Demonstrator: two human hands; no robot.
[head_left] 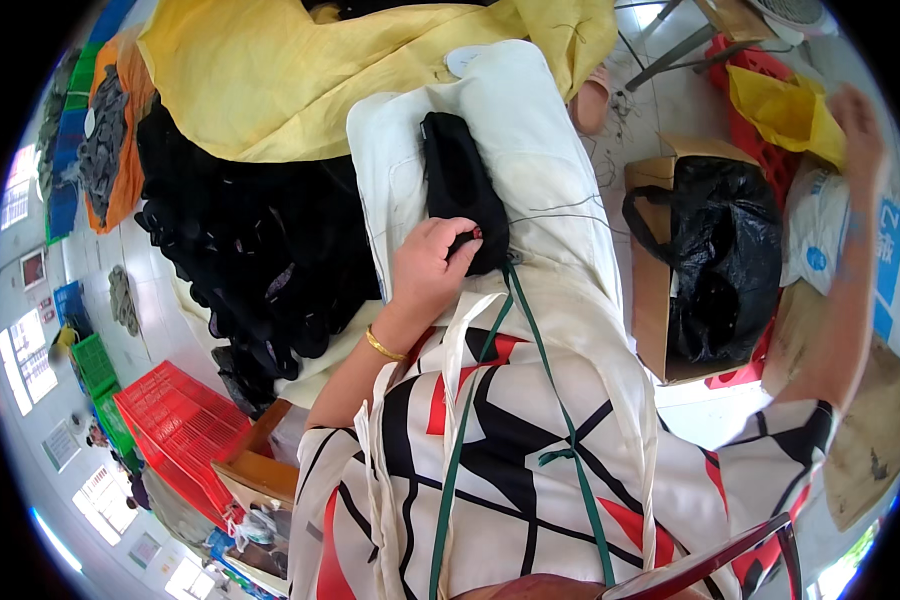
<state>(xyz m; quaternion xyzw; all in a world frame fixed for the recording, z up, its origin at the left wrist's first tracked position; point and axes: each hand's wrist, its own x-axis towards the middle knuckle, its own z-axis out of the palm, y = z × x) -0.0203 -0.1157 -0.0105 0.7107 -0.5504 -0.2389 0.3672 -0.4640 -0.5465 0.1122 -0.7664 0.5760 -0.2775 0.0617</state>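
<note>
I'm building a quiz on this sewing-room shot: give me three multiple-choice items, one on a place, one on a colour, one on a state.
1. Where does the left hand rest?
A on the black fabric piece
B in the red crate
C on the cardboard box
2. What colour is the large cloth at the top?
A blue
B yellow
C green
3. How is the right hand?
A flat on the padded board
B gripping the black bag
C raised and blurred

Answers: 1 A, fingers press its lower end; 2 B, yellow folds; 3 C, lifted away at the right, smeared.
</note>
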